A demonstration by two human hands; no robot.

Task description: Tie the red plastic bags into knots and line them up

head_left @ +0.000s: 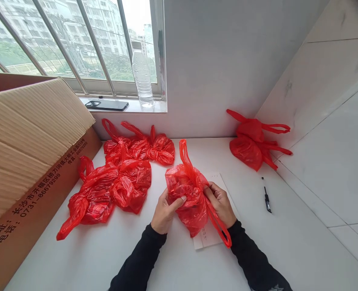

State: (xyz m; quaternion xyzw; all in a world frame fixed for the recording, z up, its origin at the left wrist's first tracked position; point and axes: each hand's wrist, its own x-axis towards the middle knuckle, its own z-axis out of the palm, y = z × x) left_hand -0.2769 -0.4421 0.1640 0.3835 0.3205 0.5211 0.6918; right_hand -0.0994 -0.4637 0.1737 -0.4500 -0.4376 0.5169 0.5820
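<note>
Between my two hands is a red plastic bag [186,190], gathered at its neck, with one handle loop pointing up and another hanging down. My left hand [167,210] grips the bag's left side, the thumb pressed on its front. My right hand [221,202] pinches the gathered neck on the right side. What the bag contains cannot be made out through the plastic. Beneath it lies a white sheet of paper [208,238] with some handwriting, partly covered by the bag and my right hand.
Several tied red bags [130,186] lie to the left, beside a large cardboard box [30,161]. More red bags [248,147] rest in the right corner near a black pen [267,202]. On the windowsill are a phone [107,105] and a water bottle [142,76].
</note>
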